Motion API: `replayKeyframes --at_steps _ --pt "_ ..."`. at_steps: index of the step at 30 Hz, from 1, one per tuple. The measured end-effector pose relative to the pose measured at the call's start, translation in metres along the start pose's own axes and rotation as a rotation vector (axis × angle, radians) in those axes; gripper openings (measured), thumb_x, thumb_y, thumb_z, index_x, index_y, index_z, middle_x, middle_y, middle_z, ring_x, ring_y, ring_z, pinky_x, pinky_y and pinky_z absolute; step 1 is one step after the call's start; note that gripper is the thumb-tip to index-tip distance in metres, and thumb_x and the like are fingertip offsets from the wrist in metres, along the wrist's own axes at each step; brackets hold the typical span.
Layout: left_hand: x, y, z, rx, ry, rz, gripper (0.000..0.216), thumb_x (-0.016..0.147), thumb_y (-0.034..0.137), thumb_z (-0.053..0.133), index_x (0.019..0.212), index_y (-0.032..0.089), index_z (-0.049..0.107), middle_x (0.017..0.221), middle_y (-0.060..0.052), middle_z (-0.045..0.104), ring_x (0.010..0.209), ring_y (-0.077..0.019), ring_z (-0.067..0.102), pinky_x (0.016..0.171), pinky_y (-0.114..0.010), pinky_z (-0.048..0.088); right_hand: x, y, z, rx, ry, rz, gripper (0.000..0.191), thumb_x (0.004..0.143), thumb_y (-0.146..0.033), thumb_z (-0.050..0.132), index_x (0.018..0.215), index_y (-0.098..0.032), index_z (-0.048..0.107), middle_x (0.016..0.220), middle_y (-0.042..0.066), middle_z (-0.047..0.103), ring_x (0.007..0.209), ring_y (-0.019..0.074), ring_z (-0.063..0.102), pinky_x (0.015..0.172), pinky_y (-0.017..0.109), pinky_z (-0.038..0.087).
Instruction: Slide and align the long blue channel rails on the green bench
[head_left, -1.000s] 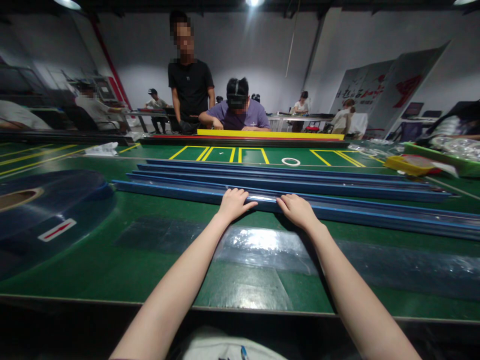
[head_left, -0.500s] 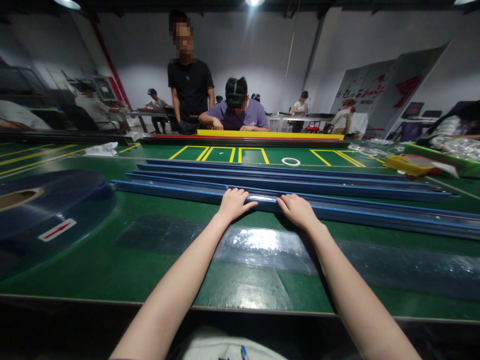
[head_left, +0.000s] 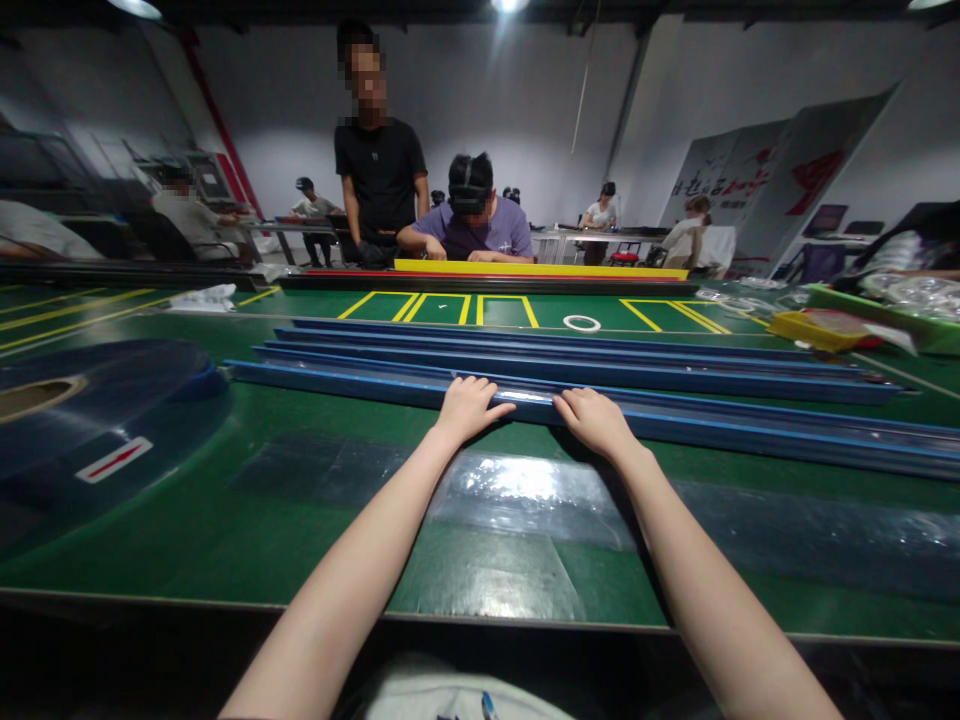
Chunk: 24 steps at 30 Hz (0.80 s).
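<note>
The left hand [head_left: 466, 408] and right hand [head_left: 596, 420] curl over the near blue rail [head_left: 534, 405], whether pinching I can't tell; even pressure from both should steady it.

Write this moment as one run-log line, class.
left hand: on nearest blue rail; right hand: on same rail; beyond: more blue rails; nearer: clear plastic strip

A big green table [head_left: 202, 550] holds it all. A long blue strip [head_left: 529, 397] lies across it, with two more blue strips [head_left: 585, 373] just behind. Nearer, a flat piece of clear plastic [head_left: 525, 490] lies on the green. A big clear roll [head_left: 169, 400] sits on the left. Farther back are yellow lines [head_left: 502, 297], a white ring [head_left: 567, 323] and a yellow tray [head_left: 795, 334].
</note>
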<state>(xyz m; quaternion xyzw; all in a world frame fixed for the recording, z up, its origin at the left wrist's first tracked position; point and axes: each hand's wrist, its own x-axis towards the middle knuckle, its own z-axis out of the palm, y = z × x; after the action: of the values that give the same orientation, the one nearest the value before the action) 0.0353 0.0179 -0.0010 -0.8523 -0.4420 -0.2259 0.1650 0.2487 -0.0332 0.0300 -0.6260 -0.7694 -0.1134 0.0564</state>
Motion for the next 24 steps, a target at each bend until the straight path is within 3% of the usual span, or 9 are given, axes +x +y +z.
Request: replayKeyframes --at_steps 24 --pt "0.0002 0.0001 -0.0005 -0.007 -0.012 -0.005 0.047 0.084 0.059 0.041 0.083 0.017 0.062 0.088 -0.007 0.065 0.086 -0.0226 0.056 0.075 -0.033 0.036 -0.0002 -0.001 -0.0016 0.0 -0.017 0.011 0.041 0.095 -0.035 0.024 0.09 -0.017 0.061 0.097 0.008 0.066 0.092 0.0183 0.057 0.072 0.026 0.037"
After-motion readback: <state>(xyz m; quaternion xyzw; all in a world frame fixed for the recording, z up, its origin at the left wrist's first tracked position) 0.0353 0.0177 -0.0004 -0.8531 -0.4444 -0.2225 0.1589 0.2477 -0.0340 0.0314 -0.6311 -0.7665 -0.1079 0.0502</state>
